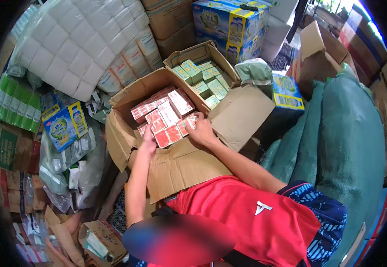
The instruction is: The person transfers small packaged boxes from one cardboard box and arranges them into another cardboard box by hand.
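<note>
Several red-and-white packs (pixel 168 135) lie in an open cardboard box (pixel 126 95) in front of me. My left hand (pixel 147 142) is closed at the near left of these packs, its thumb up against their side and its other fingers partly hidden. At the near right corner, my right hand (pixel 201 130) curls its fingers over a pack of the same kind (pixel 186 125). More packs stand deeper inside, one tall pack (pixel 181 101) on the right. The near flap (pixel 187 167) is folded out towards my body, under my forearms.
Behind stands a second open box (pixel 171 60) of green-and-white packs (pixel 218 89). Green sacks (pixel 351 133) rise on the right. Wrapped white paper bundles (pixel 78 44) and blue drink cartons (pixel 211 20) are stacked at the back. Plastic bags (pixel 75 178) lie left.
</note>
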`<state>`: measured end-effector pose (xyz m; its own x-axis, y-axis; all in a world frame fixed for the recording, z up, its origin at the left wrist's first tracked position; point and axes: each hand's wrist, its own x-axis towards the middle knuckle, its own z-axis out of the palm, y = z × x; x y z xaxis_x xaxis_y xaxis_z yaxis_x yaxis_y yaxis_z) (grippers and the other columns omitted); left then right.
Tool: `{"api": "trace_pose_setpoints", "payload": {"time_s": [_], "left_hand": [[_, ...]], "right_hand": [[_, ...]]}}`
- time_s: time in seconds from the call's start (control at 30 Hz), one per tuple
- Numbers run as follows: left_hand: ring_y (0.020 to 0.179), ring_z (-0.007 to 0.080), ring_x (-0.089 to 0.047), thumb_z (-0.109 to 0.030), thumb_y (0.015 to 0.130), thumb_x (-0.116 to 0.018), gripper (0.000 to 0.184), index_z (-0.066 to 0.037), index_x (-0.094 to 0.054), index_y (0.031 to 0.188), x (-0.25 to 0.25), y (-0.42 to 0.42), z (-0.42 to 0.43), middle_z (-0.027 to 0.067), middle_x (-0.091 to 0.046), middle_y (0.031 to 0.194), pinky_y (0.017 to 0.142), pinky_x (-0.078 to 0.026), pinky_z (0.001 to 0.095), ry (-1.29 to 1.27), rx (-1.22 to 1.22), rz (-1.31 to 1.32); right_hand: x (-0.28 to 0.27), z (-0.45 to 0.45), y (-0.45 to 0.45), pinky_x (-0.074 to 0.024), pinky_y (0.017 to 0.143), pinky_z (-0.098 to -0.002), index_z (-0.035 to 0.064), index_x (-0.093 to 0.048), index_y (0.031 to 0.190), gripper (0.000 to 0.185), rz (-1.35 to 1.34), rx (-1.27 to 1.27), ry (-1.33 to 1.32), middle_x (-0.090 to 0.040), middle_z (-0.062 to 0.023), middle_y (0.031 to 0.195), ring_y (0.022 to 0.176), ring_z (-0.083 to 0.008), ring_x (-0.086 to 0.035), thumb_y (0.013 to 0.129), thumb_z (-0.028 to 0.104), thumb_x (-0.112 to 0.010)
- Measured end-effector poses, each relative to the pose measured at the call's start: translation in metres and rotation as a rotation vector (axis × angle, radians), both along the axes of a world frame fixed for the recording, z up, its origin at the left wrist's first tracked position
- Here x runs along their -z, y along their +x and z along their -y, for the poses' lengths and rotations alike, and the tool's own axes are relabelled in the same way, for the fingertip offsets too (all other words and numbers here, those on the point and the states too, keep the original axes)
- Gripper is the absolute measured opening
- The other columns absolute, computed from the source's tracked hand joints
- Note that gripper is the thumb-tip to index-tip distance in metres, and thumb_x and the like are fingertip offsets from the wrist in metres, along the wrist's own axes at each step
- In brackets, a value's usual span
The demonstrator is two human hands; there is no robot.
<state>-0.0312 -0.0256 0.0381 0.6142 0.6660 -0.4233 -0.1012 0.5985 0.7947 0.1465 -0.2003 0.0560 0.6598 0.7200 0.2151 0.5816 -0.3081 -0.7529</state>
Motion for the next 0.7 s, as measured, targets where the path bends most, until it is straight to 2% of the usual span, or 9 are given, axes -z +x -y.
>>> {"api": "trace_pose_setpoints", "payload": {"time_s": [0.1,0.17,0.2,0.27,0.4,0.5,0.53,0.63,0.7], "left_hand": [[0.123,0.0296,-0.056,-0.034,0.096,-0.043,0.046,-0.006,-0.056,0.13,-0.002,-0.013,-0.002,0.0131,-0.061,0.131,0.108,-0.042,0.0499,-0.156,-0.007,0.161],[0.125,0.0315,-0.054,-0.033,0.097,-0.04,0.047,-0.005,-0.053,0.133,-0.01,-0.016,0.0,0.0129,-0.059,0.133,0.109,-0.04,0.0513,-0.266,-0.032,0.223],[0.126,0.0342,-0.052,-0.032,0.095,-0.043,0.048,-0.005,-0.052,0.133,0.001,-0.016,-0.007,0.0143,-0.057,0.136,0.11,-0.037,0.0558,-0.312,-0.024,0.237],[0.126,0.0338,-0.052,-0.032,0.093,-0.045,0.049,-0.005,-0.052,0.133,0.011,-0.014,-0.001,0.0146,-0.057,0.135,0.11,-0.038,0.0553,-0.271,-0.08,0.155],[0.122,0.0326,-0.055,-0.032,0.09,-0.045,0.05,-0.003,-0.054,0.131,0.009,0.001,-0.009,0.0161,-0.059,0.132,0.108,-0.04,0.0529,-0.236,-0.145,0.098],[0.117,0.0318,-0.06,-0.034,0.089,-0.045,0.05,-0.002,-0.058,0.125,-0.01,0.0,-0.006,0.0163,-0.062,0.128,0.105,-0.043,0.0518,-0.213,-0.12,0.043],[0.116,0.0316,-0.06,-0.034,0.089,-0.045,0.05,-0.002,-0.058,0.125,-0.007,-0.001,-0.009,0.0162,-0.063,0.127,0.105,-0.044,0.0516,-0.186,-0.129,-0.007],[0.114,0.0319,-0.061,-0.032,0.088,-0.046,0.049,-0.002,-0.058,0.124,0.002,-0.007,-0.02,0.0162,-0.063,0.126,0.105,-0.044,0.0513,-0.221,-0.068,0.041],[0.117,0.0328,-0.06,-0.031,0.089,-0.045,0.049,-0.001,-0.057,0.126,0.0,-0.004,-0.021,0.0171,-0.062,0.127,0.106,-0.043,0.0518,-0.235,-0.071,0.048]], "right_hand": [[-0.001,0.001,0.002,-0.0485,0.089,-0.0507,-0.0075,-0.042,0.128,0.071,-0.054,-0.025,-0.028,-0.062,-0.0304,0.104,0.098,-0.0457,-0.061,0.078,0.036,-0.069],[0.0,-0.003,0.005,-0.0452,0.098,-0.0494,-0.0093,-0.036,0.134,0.079,-0.172,-0.033,-0.067,-0.06,-0.0322,0.117,0.11,-0.0469,-0.056,0.079,0.038,-0.069],[-0.002,-0.006,0.008,-0.0436,0.101,-0.0486,-0.0088,-0.035,0.136,0.081,-0.165,-0.022,-0.108,-0.059,-0.0318,0.12,0.113,-0.0464,-0.055,0.08,0.039,-0.068],[-0.023,-0.007,0.004,-0.0403,0.106,-0.0466,-0.0054,-0.034,0.14,0.085,-0.251,0.011,-0.232,-0.054,-0.0301,0.129,0.12,-0.0451,-0.052,0.08,0.047,-0.066],[0.002,-0.018,0.011,-0.0393,0.107,-0.0447,-0.0021,-0.038,0.139,0.09,-0.234,0.024,-0.21,-0.054,-0.0263,0.131,0.122,-0.0426,-0.051,0.076,0.057,-0.062],[-0.018,-0.015,0.012,-0.0388,0.107,-0.0433,-0.0013,-0.042,0.138,0.088,-0.35,-0.002,-0.286,-0.054,-0.0252,0.131,0.124,-0.0411,-0.05,0.076,0.058,-0.062],[-0.016,-0.014,0.013,-0.0346,0.108,-0.0473,-0.0022,-0.039,0.141,0.097,-0.319,-0.032,-0.24,-0.052,-0.0286,0.133,0.125,-0.0435,-0.048,0.076,0.068,-0.055],[-0.022,-0.014,0.008,-0.0381,0.107,-0.0412,-0.0012,-0.05,0.134,0.086,-0.349,-0.021,-0.268,-0.054,-0.0234,0.131,0.124,-0.0388,-0.049,0.076,0.062,-0.062],[-0.018,-0.016,0.014,-0.0431,0.102,-0.0389,-0.0027,-0.051,0.133,0.091,-0.502,-0.023,-0.211,-0.058,-0.0227,0.13,0.119,-0.0367,-0.055,0.073,0.064,-0.062]]}}
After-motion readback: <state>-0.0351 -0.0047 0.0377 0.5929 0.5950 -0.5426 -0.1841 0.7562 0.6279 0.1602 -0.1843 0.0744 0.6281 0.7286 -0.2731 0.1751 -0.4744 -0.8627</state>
